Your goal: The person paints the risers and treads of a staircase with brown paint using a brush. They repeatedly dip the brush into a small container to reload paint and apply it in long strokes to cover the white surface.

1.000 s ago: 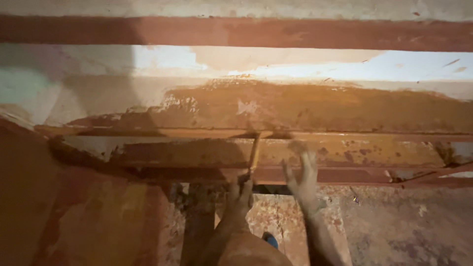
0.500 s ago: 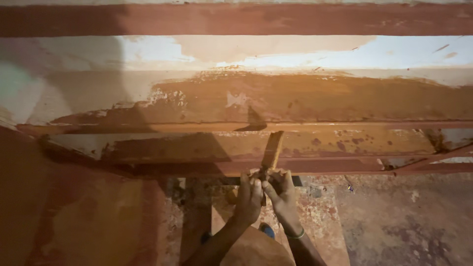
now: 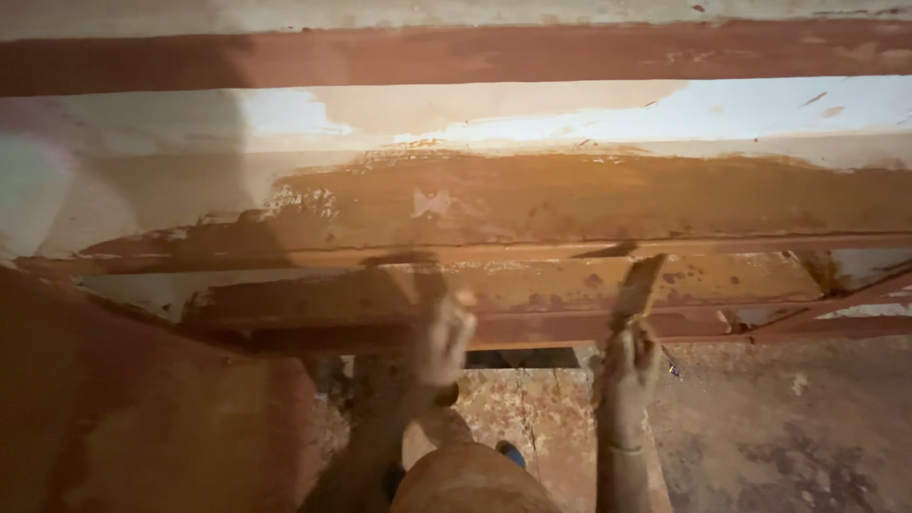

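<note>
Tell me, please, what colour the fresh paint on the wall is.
Orange-brown paint over the whitish wall, best seen in the head view.

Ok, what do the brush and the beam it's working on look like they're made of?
The brush in the right hand looks wooden-handled with a flat bristle head, coated brown; blur leaves that uncertain. The beam looks like pale timber or board, part-covered in glossy wet brown paint with streaky edges; it could be painted metal.

Half a second back both hands were bunched together on the brush. Now they've split: the right hand has carried the brush off to the right along the beam, while the left hand let go and sits apart, blurry.
</note>
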A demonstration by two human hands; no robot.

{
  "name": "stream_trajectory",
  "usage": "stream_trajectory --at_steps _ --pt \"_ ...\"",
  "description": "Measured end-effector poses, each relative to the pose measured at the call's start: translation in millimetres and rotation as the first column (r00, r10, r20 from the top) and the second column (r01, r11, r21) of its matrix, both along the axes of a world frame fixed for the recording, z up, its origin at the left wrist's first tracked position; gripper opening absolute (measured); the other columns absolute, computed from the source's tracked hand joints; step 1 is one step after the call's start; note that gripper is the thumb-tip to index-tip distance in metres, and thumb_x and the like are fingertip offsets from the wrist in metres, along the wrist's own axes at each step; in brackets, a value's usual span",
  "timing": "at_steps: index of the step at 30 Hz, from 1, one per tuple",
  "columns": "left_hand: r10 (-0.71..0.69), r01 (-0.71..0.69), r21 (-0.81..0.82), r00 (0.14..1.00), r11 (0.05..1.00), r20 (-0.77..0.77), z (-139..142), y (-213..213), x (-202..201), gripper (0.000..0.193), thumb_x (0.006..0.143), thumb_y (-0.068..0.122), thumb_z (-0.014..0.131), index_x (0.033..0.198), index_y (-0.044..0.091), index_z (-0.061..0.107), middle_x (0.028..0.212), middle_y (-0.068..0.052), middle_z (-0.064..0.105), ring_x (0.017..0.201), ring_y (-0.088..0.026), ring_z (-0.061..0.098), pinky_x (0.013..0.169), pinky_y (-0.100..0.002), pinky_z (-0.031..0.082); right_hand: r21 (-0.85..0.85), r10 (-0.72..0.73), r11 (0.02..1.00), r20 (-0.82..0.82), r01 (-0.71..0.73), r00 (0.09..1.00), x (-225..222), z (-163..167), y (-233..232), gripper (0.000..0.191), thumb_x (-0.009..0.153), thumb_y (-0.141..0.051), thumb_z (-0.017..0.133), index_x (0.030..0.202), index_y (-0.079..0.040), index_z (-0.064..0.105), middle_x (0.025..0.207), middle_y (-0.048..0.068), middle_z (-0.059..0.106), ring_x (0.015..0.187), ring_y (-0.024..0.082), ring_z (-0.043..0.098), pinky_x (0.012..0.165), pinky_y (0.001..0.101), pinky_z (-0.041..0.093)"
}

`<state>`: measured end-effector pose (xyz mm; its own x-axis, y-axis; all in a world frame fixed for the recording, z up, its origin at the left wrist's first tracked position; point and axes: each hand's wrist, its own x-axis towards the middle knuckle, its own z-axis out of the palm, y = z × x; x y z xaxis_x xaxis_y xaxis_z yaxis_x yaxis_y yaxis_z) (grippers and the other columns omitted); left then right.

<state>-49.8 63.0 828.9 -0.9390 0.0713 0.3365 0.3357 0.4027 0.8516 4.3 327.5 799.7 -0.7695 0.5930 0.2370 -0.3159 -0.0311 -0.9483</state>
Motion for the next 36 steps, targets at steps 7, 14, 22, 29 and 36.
stream_trajectory --at_steps 7,14,22,29,36 --pt "0.063 -0.261 -0.305 0.844 0.916 -0.533 55 -62 -62 0.048 0.106 0.033 0.055 0.142 0.002 0.057 0.134 -0.028 0.065 0.12 -0.048 0.059 0.103 -0.05 0.044 0.002 0.23 0.973 0.0 -0.23 0.973 -26 10 -32 0.03 0.107 -0.01 0.057 0.137 -0.005 0.054 0.109 0.005 0.062 0.081 0.006 0.056 0.059 0.0211 0.049" --pt "0.173 -0.303 -0.294 0.902 0.906 -0.396 31 -50 -85 0.037 0.107 0.028 0.053 0.132 0.005 0.065 0.125 -0.022 0.068 0.116 -0.043 0.061 0.102 -0.053 0.045 0.519 0.66 0.688 -0.159 -0.507 0.734 -6 -5 -152 0.025 0.107 -0.009 0.055 0.132 -0.003 0.054 0.115 0.009 0.059 0.102 0.017 0.056 0.082 0.0335 0.046" --pt "0.221 -0.297 -0.223 0.925 0.928 -0.31 25 -52 -91 0.037 0.107 0.032 0.054 0.127 0.004 0.067 0.116 -0.022 0.072 0.107 -0.044 0.067 0.094 -0.052 0.052 -0.158 0.587 0.806 0.091 -0.57 0.805 -19 4 -64 0.022 0.102 -0.009 0.057 0.123 -0.01 0.062 0.093 0.001 0.06 0.056 0.006 0.041 0.042 0.0214 0.035" --pt "0.256 -0.388 -0.233 0.857 0.892 -0.448 21 -40 -87 0.039 0.1 0.03 0.065 0.127 0.002 0.066 0.116 -0.025 0.07 0.106 -0.045 0.066 0.094 -0.052 0.052 -0.162 0.065 0.985 -0.015 -0.066 0.998 -9 -11 92 0.045 0.097 0.0 0.054 0.141 -0.009 0.05 0.105 0.0 0.051 0.073 0.007 0.047 0.054 0.0222 0.04" --pt "0.224 -0.404 -0.295 0.84 0.866 -0.495 35 -30 -83 0.041 0.1 0.031 0.067 0.126 0.0 0.063 0.13 -0.025 0.066 0.123 -0.042 0.061 0.114 -0.053 0.042 0.087 -0.004 0.996 0.251 -0.018 0.968 -12 9 65 0.028 0.107 -0.016 0.058 0.133 -0.007 0.059 0.093 0.008 0.058 0.072 0.01 0.051 0.058 0.0242 0.045"
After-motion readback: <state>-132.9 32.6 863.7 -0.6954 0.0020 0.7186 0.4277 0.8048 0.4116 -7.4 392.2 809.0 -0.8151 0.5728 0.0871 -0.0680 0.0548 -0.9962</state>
